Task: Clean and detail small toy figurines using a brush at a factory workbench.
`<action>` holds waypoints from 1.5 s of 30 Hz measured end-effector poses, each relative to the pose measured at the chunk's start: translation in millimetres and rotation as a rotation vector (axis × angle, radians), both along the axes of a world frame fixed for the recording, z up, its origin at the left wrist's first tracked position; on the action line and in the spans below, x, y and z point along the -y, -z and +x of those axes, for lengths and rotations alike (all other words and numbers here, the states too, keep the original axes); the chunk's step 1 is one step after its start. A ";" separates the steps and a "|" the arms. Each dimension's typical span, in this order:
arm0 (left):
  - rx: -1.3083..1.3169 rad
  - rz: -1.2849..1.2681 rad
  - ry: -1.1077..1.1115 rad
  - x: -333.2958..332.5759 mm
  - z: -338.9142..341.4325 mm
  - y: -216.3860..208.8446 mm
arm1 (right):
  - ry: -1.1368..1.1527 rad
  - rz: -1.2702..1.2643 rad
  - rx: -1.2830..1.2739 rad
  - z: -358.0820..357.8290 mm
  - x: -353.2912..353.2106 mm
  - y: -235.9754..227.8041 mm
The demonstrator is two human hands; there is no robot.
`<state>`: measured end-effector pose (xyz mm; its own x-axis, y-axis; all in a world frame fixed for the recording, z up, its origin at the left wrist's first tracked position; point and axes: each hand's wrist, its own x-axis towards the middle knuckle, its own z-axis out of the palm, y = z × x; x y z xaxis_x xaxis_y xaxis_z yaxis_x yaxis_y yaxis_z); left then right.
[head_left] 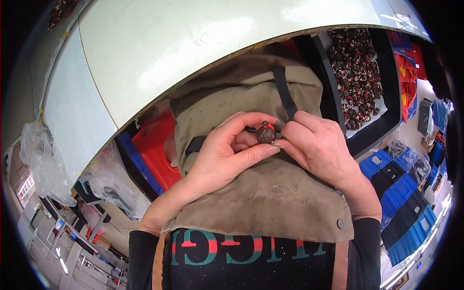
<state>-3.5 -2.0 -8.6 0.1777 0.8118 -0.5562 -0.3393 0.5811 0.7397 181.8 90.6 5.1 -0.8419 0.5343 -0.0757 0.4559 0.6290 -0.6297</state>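
A small dark-brown round figurine (266,135) with a knob and a bit of red on top is held over my lap. My left hand (227,152) pinches it between the thumb and curled fingers. Close against its right side is my right hand (316,145), closed, with thumb and forefinger pressed together. A thin dark piece shows at those fingertips, too small to name. Below both hands spreads a brown, stained apron (261,203) with dark straps.
A pale tabletop (193,53) curves across in front of me. On the right, a black tray (392,92) holds several small brown, red and cream pieces. Blue bins (401,193) stand farther right. Something red (154,150) and clear plastic bags (50,159) are at left.
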 end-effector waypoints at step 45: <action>-0.014 0.005 0.003 0.1 4.5 0.4 | 0.044 -0.055 -0.015 4.3 3.8 3.7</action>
